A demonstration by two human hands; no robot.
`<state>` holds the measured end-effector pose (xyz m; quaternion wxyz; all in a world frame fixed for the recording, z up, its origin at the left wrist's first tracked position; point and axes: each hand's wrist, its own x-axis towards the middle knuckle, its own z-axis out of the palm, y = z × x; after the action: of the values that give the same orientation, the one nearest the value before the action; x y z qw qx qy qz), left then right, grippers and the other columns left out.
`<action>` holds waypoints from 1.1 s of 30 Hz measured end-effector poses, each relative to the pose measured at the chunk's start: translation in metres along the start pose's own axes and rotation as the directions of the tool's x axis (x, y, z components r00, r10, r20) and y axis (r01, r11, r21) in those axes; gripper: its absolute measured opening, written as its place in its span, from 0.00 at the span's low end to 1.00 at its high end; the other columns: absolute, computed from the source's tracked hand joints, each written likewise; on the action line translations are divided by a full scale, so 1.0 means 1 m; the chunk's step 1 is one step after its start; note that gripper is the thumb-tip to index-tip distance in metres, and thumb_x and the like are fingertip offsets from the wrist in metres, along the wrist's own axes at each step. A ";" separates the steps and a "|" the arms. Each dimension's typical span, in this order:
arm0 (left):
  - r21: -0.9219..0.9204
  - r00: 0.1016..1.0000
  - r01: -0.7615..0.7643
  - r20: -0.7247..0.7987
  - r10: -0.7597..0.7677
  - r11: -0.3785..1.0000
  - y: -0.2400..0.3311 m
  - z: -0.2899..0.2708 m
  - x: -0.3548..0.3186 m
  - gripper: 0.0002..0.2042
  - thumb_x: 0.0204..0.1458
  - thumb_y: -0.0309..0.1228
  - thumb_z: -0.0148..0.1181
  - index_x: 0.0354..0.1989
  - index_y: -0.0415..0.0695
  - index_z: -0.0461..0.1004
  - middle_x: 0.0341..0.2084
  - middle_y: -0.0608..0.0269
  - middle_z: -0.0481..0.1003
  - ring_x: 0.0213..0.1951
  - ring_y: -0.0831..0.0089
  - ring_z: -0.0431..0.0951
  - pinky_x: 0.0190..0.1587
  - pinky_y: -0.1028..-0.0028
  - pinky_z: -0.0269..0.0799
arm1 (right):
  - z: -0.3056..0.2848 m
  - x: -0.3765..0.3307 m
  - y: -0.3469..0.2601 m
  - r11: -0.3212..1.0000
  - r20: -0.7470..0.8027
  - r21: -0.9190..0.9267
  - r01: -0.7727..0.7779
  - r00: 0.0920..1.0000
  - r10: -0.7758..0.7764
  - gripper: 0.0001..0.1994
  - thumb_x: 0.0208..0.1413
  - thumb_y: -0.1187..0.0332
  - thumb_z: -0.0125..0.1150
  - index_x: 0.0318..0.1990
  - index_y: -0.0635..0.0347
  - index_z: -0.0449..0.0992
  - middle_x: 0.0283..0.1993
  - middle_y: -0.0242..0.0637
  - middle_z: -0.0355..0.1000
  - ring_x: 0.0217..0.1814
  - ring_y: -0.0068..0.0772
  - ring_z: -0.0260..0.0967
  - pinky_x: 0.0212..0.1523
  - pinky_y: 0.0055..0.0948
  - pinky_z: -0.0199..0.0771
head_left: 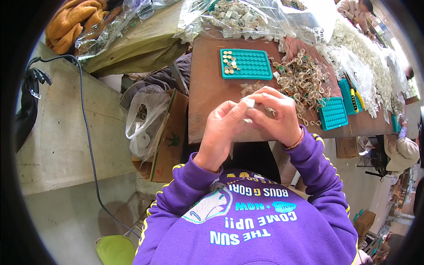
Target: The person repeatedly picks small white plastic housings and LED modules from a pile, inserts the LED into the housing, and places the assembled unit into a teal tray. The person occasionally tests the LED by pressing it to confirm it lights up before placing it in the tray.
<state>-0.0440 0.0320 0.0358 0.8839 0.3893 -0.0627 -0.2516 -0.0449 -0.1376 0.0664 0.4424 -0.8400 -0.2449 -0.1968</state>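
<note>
Over the table's near edge, my left hand (219,130) and my right hand (282,117) meet with their fingers closed together. Between the fingertips of both hands is a small white block-like piece (250,103), partly covered by the fingers. Some pale bits show beneath the fingers, too small to name. Beyond the hands lies a teal ridged tray (254,64) with several small round gold-coloured pieces (228,57) at its left end. To the right of my right hand spreads a heap of looped beige cords (304,79).
A second teal tray (333,115) and yellow-black hand tools (354,99) lie at the brown table's (205,84) right. Bags of white pieces (236,20) stand behind. Left are a cardboard box (168,150), a plastic bag (148,119) and a hanging cable (86,119). Other people sit far right.
</note>
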 end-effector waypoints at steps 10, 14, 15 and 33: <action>-0.279 0.995 -0.048 0.072 0.071 0.959 -0.009 -0.005 0.002 0.12 0.64 0.34 0.52 0.49 0.39 0.69 0.42 0.61 0.75 0.45 0.76 0.76 0.49 0.73 0.73 | -0.001 0.004 0.002 0.956 -0.008 -0.179 0.232 0.971 -0.238 0.14 0.45 0.73 0.66 0.43 0.59 0.79 0.40 0.40 0.77 0.39 0.40 0.77 0.37 0.32 0.77; -0.288 0.985 -0.105 0.101 0.139 0.952 -0.012 -0.009 0.008 0.12 0.62 0.30 0.54 0.50 0.38 0.70 0.43 0.59 0.76 0.46 0.73 0.76 0.51 0.72 0.72 | 0.002 0.001 0.002 0.989 -0.027 -0.055 0.138 0.990 -0.140 0.18 0.45 0.76 0.65 0.48 0.58 0.79 0.49 0.43 0.75 0.44 0.42 0.77 0.43 0.34 0.78; -0.256 0.985 -0.121 0.086 0.148 0.959 -0.013 -0.010 0.009 0.12 0.61 0.29 0.55 0.50 0.38 0.70 0.43 0.58 0.76 0.47 0.73 0.76 0.51 0.73 0.72 | 0.001 0.000 0.002 0.996 -0.033 -0.017 0.084 0.996 -0.085 0.19 0.45 0.76 0.65 0.48 0.59 0.78 0.48 0.43 0.75 0.43 0.42 0.77 0.43 0.33 0.78; -0.284 0.946 -0.318 -0.162 0.281 0.905 -0.021 -0.042 0.035 0.10 0.62 0.26 0.53 0.49 0.36 0.70 0.41 0.56 0.74 0.43 0.68 0.77 0.51 0.63 0.78 | 0.005 0.010 0.053 0.812 0.252 -0.555 0.181 0.967 -0.043 0.07 0.46 0.70 0.59 0.34 0.54 0.78 0.33 0.32 0.72 0.39 0.36 0.73 0.40 0.33 0.74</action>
<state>-0.0090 0.0302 -0.0115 0.9637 0.2472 -0.0299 -0.0959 -0.0054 -0.1571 0.0345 0.1256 -0.9348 -0.2725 -0.1899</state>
